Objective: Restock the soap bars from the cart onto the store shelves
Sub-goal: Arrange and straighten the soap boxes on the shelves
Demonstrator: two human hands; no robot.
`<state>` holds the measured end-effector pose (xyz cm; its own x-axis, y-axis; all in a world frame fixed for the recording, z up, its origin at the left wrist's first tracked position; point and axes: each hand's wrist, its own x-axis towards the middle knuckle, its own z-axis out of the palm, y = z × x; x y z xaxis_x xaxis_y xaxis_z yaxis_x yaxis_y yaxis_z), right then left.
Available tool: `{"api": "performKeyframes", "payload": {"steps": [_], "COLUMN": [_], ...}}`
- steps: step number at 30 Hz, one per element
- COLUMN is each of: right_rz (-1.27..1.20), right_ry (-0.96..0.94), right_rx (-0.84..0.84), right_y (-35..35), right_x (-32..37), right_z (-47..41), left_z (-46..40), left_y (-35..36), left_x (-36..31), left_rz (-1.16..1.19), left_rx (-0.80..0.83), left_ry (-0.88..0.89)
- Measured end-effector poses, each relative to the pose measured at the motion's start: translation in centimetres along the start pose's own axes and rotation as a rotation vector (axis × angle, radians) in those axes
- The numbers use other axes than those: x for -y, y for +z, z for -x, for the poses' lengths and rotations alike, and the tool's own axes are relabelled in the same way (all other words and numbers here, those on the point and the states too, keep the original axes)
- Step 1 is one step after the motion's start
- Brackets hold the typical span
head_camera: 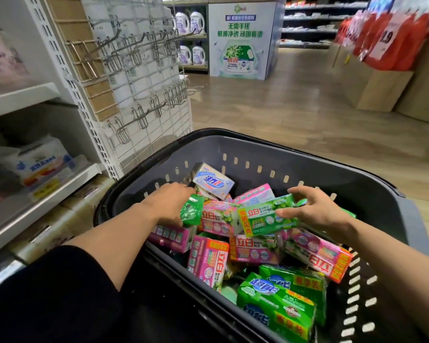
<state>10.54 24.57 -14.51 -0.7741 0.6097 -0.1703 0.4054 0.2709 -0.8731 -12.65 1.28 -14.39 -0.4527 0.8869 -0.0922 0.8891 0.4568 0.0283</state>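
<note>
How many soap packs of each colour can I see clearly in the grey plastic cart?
Pink soap packs: 6
Green soap packs: 4
White-and-blue soap pack: 1
Total: 11; others are partly hidden.

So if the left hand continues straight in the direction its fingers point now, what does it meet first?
Probably the white and blue soap bar lying just ahead of the left hand. The fingertips look almost at its near edge, though depth is unclear. Beyond it is the grey cart wall.
</note>
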Motion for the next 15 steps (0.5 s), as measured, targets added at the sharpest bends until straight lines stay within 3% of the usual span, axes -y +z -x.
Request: {"api": "performKeyframes", "payload": {"steps": [4,10,15], "right_rz": [-0.066,-0.347,-0.462], "right_ry": [-0.032,-0.086,-0.135], "right_rx": [-0.042,-0.017,0.118], "right_y": [-0.9,-1.2,0.2], "right_x": [1.1,3.4,7.3], "right_z": [0.7,2.5,3.9], "left_z": [0.7,4.7,10.1], "left_y": [-1.0,-5.0,-9.0], "left_x": [-0.6,-2.2,-1.0], "left_rz": [0.102,0.475,0.476], "left_rx": [-0.221,-0.619,-0.753], "left_ry": [0.002,-0.132,-0.203]}}
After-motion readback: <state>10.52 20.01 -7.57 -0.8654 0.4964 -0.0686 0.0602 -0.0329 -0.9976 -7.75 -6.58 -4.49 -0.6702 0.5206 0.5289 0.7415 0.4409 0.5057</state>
